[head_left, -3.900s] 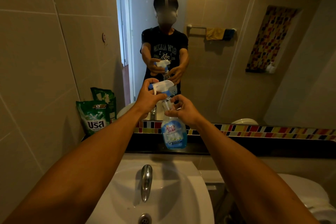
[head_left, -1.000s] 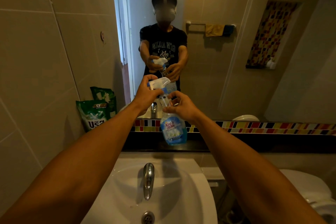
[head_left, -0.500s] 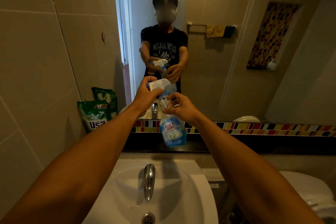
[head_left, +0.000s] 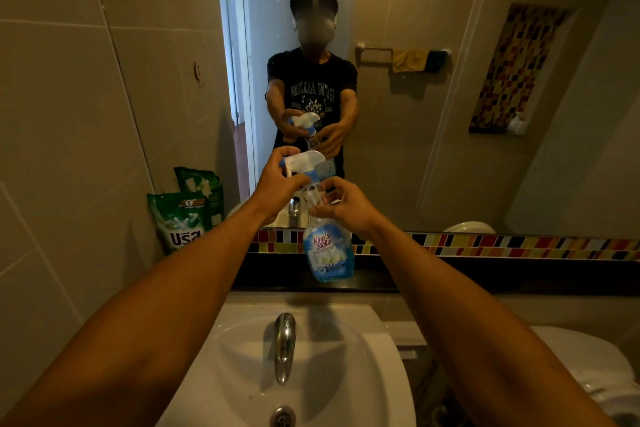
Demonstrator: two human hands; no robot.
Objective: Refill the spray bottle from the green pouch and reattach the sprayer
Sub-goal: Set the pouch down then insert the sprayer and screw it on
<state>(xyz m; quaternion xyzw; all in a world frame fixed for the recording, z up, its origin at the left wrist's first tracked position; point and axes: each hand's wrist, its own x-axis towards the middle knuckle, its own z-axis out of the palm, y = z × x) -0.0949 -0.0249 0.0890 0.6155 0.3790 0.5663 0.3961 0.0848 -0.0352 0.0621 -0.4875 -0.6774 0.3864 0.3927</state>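
Hands meet over a bathroom sink (head_left: 388,350): the left hand (head_left: 277,184) has its grip closed on the white sprayer (head_left: 304,163), the right hand (head_left: 343,204) grips the neck of the spray bottle (head_left: 327,250), which is held upright above the dark counter (head_left: 450,274). The sprayer appears seated on the neck, so the refill likely lies ahead. The green pouch (head_left: 181,222) stands unopened, it seems, at the counter's left end against the beige tiled wall (head_left: 86,114), beside the mirror (head_left: 433,97) with its mosaic border.
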